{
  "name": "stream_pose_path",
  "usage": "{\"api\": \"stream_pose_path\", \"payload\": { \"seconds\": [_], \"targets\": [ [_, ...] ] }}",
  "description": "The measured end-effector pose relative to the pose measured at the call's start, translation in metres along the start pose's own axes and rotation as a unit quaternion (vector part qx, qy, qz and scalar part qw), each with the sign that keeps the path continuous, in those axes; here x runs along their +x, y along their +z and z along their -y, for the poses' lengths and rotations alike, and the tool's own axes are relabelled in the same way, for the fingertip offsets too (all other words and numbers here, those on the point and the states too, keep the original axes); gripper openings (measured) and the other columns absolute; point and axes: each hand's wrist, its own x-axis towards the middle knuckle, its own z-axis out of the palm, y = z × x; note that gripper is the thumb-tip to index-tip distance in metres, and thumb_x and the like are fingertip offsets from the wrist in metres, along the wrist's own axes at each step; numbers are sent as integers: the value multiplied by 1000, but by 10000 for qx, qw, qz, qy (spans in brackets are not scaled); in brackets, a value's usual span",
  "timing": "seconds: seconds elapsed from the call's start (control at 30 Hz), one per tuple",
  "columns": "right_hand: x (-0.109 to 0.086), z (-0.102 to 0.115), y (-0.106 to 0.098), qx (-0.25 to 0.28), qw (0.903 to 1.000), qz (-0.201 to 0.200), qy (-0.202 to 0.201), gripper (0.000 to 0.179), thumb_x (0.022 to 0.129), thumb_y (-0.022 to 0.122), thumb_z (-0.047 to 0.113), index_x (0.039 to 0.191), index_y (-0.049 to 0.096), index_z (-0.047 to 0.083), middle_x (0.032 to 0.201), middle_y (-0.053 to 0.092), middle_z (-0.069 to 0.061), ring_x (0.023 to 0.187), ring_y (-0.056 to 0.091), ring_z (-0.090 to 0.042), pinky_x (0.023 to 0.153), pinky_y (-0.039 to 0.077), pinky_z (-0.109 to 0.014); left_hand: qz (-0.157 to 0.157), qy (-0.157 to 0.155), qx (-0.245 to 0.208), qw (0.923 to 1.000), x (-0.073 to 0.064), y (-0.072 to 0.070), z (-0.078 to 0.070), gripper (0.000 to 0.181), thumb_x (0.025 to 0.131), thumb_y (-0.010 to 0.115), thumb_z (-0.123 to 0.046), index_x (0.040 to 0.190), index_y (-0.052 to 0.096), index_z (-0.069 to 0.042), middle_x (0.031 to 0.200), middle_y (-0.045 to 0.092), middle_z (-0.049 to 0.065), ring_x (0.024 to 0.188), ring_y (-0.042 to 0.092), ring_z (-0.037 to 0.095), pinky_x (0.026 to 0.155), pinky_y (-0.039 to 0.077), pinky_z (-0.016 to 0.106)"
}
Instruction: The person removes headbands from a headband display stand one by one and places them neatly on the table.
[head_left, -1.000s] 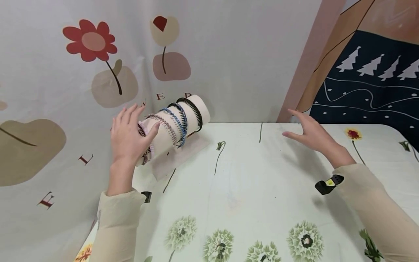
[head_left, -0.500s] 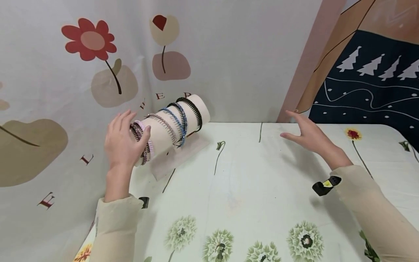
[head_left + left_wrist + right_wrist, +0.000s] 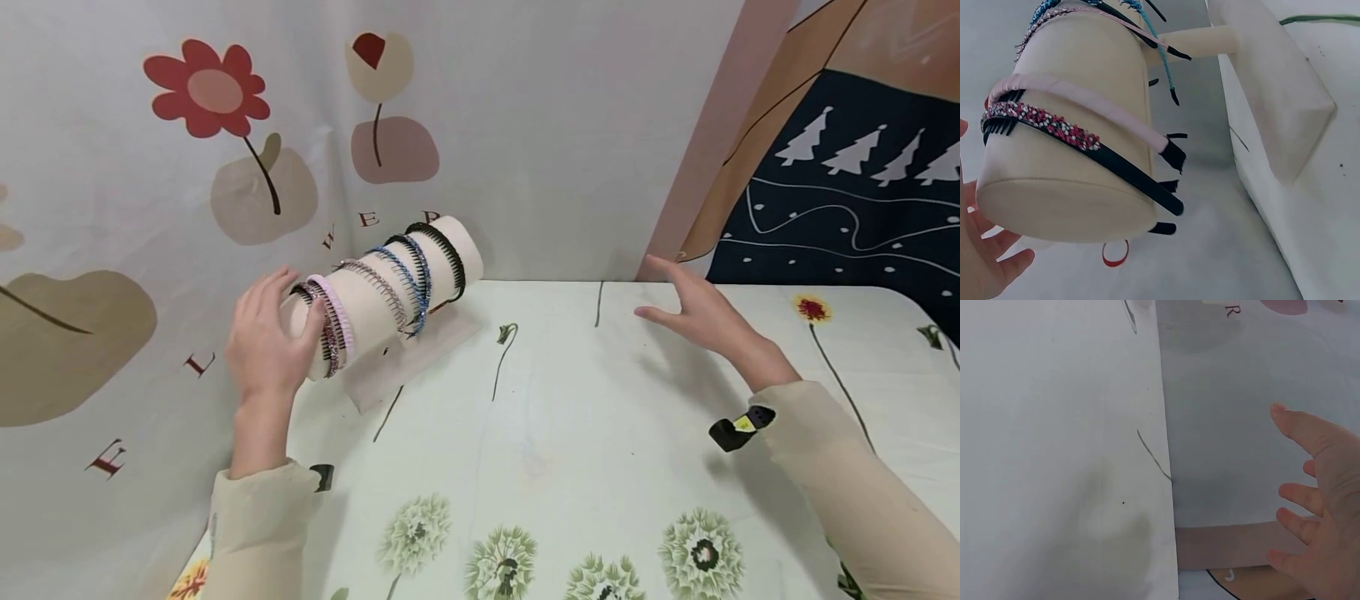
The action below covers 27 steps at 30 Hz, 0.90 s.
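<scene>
A cream padded cylinder stand (image 3: 363, 298) lies slantwise at the back left, carrying several headbands. Nearest its left end are a pink headband (image 3: 1079, 94) and a black one with red and white beads (image 3: 1054, 125). Further along come a silvery pink headband (image 3: 381, 285), blue sparkly ones (image 3: 422, 279) and a black toothed one (image 3: 450, 258). My left hand (image 3: 264, 343) is beside the cylinder's left end, fingers loosely bent, holding nothing; the head view does not settle whether it touches. Over the table's right side my right hand (image 3: 701, 312) hovers with thumb and fingers spread, holding nothing.
The stand's pale flat base (image 3: 412, 358) rests on a white flower-printed tabletop (image 3: 562, 400). A printed cloth backdrop (image 3: 540, 150) rises directly behind and along the left. Dark cloth with white trees (image 3: 847, 200) hangs at the back right.
My left hand has moved left and down along the cylinder to its near end, uncovering the pink and beaded headbands. My right hand has drifted slightly left. The stand stays put.
</scene>
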Motion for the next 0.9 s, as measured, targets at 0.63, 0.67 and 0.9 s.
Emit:
{"api": "stream_pose_path", "payload": {
  "seconds": [0.63,0.67,0.9],
  "targets": [
    [0,16,8,-63,9989,-173,-435,84,94,68,32,159,21,10,161,29,-21,148,25,-43,118,24,-64,-556,-89,-239,9981,-13,9,13,45,94,56,-39,130,63,-13,135,64,9,126,55,35,105,42,55],
    [0,17,8,-63,9988,-177,-454,83,94,69,32,159,21,10,161,29,-21,148,26,-43,118,24,-63,-564,-108,-246,9980,-14,9,14,44,94,56,-38,130,63,-13,135,64,10,125,56,36,104,42,55],
    [1,22,10,-58,9979,-195,-622,83,94,69,33,158,23,9,162,29,-20,147,28,-43,117,26,-63,-674,-104,-387,9969,-14,13,16,40,95,58,-32,127,64,-10,131,65,14,123,56,38,104,42,54]
  ]
}}
